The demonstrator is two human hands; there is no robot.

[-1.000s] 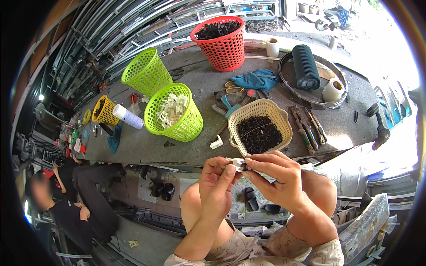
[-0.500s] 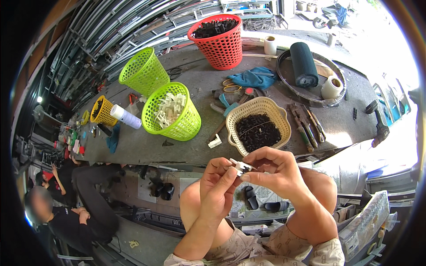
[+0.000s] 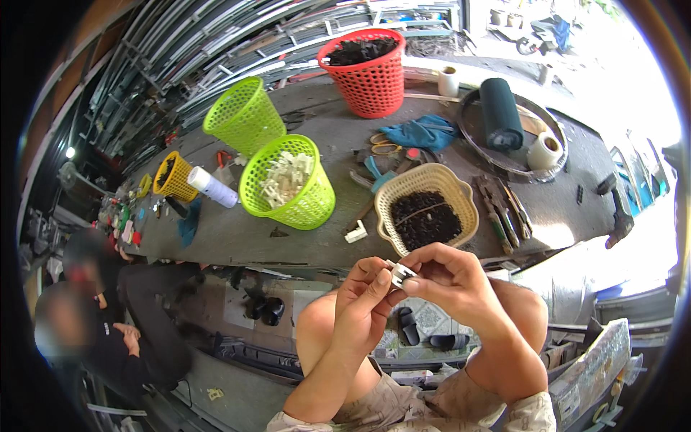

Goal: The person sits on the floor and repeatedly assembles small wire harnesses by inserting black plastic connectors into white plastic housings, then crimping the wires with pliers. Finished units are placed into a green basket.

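Observation:
Between my two hands is a small white plastic part [image 3: 398, 274] with a black piece in it. My left hand [image 3: 365, 291] pinches its left side with thumb and fingers. On the other side, my right hand [image 3: 448, 277] has thumb and fingertips closed on the part and the black piece. Just beyond my hands stands a cream basket [image 3: 466, 229] of small black pieces. A similar white part [image 3: 355, 232] lies alone on the table, left of that basket. White parts fill a green basket [image 3: 317, 205] farther left.
A red basket [image 3: 371, 90] of black parts, a second green basket [image 3: 245, 119] and a yellow basket [image 3: 176, 183] stand on the table [image 3: 302, 248]. Hand tools [image 3: 500, 216] lie right of the cream basket; a cordless drill [image 3: 617, 209] is at the right edge. People sit at left.
The whole view has shifted slightly, moving the table's things to the right. My hands have turned the white part a little, still holding it between them.

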